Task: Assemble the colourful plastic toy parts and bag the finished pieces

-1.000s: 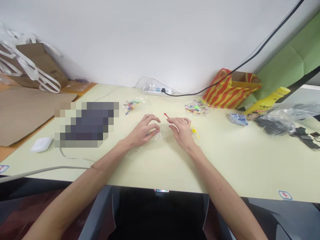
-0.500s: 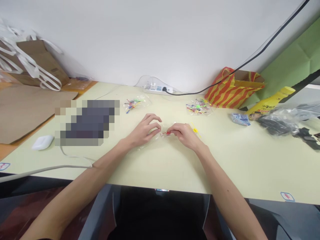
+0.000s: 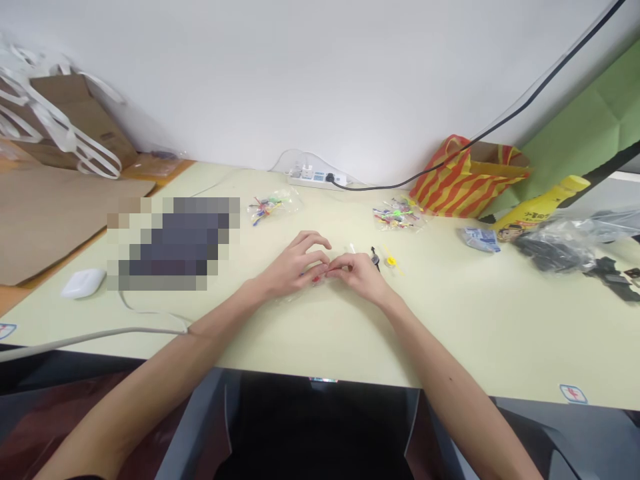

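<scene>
My left hand (image 3: 293, 268) and my right hand (image 3: 356, 275) meet at the middle of the pale table (image 3: 320, 333). The left hand's fingers curl over a small clear plastic bag (image 3: 300, 288) and hold it down. The right hand pinches a small red piece (image 3: 317, 279) at the bag's edge, fingertips touching the left hand. Just right of the right hand lie a small black piece (image 3: 375, 257) and a small yellow piece (image 3: 391, 261).
Two clear bags of coloured pieces, one (image 3: 267, 205) behind the hands and one (image 3: 396, 215) further right. A power strip (image 3: 316, 177) lies by the wall. A striped bag (image 3: 463, 179), yellow bottle (image 3: 535, 210), dark plastic-wrapped items (image 3: 560, 250) at right. White earbud case (image 3: 83, 283), cardboard (image 3: 45, 220) at left.
My right hand carried the red piece from above the table leftward and down to the clear bag under my left hand. A black piece now shows beside the yellow one.
</scene>
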A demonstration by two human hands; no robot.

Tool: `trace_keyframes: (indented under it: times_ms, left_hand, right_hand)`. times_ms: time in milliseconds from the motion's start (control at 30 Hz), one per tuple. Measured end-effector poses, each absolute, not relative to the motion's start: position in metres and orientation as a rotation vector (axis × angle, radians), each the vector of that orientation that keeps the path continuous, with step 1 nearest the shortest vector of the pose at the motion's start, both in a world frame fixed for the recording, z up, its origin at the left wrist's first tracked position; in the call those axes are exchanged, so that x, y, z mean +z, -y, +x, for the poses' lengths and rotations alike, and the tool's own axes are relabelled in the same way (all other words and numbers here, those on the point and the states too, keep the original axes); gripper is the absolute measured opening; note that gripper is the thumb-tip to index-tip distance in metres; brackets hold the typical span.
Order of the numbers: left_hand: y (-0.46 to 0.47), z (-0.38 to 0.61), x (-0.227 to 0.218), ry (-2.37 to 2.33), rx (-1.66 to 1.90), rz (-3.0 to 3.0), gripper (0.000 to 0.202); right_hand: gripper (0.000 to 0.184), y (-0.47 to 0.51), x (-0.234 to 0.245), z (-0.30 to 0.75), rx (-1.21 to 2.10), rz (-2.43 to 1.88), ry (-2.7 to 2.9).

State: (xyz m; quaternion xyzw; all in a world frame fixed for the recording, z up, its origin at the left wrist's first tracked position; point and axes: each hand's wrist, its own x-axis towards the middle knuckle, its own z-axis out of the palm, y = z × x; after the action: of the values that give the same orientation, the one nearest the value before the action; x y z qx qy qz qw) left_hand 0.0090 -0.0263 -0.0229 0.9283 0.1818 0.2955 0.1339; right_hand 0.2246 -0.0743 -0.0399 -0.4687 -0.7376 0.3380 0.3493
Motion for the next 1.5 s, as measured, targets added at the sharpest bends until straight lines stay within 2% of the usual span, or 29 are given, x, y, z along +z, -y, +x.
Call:
trace_keyframes:
  times_ms: [133,300,433,500,633,767,867,1000,1067,1167,1300,1500]
  left_hand:
    - [0.027,0.009,-0.022,-0.513,0.861,2.685,0.013]
    - [0.028,0.010,-0.021,-0.520,0.851,2.680,0.014]
    - [0.030,0.011,-0.021,-0.512,0.843,2.674,0.014]
    - [0.031,0.011,-0.022,-0.513,0.837,2.675,0.014]
    - [0.030,0.011,-0.022,-0.514,0.838,2.681,0.015]
    - [0.029,0.011,-0.021,-0.534,0.848,2.663,0.014]
    - [0.029,0.010,-0.019,-0.544,0.841,2.672,0.012]
    - [0.029,0.008,-0.019,-0.568,0.837,2.683,0.012]
    - [0.028,0.007,-0.020,-0.579,0.843,2.678,0.012]
    - [0.026,0.006,-0.021,-0.584,0.850,2.672,0.011]
    - [0.024,0.006,-0.020,-0.604,0.871,2.654,0.011]
    - [0.024,0.006,-0.019,-0.616,0.867,2.652,0.012]
  right_hand:
    - [0.024,0.077,-0.038,0.222,0.839,-1.192,2.043]
    - [0.018,0.080,-0.038,0.215,0.889,-1.163,1.944]
    - [0.010,0.080,-0.045,0.207,0.733,-1.263,1.931]
    - [0.015,0.079,-0.048,0.204,0.679,-1.317,1.939]
    - [0.025,0.079,-0.047,0.205,0.801,-1.294,1.991]
    - [0.026,0.080,-0.033,0.216,0.919,-1.214,1.965]
    - [0.025,0.078,-0.022,0.234,0.690,-1.337,1.844]
    - [0.019,0.077,-0.014,0.265,0.110,-1.563,1.923]
    - [0.022,0.078,-0.015,0.275,0.045,-1.587,2.009]
    - [0.023,0.080,-0.018,0.277,0.102,-1.582,2.127]
    - [0.010,0.079,-0.025,0.268,0.160,-1.564,2.223]
    - [0.021,0.076,-0.019,0.268,0.239,-1.556,2.090]
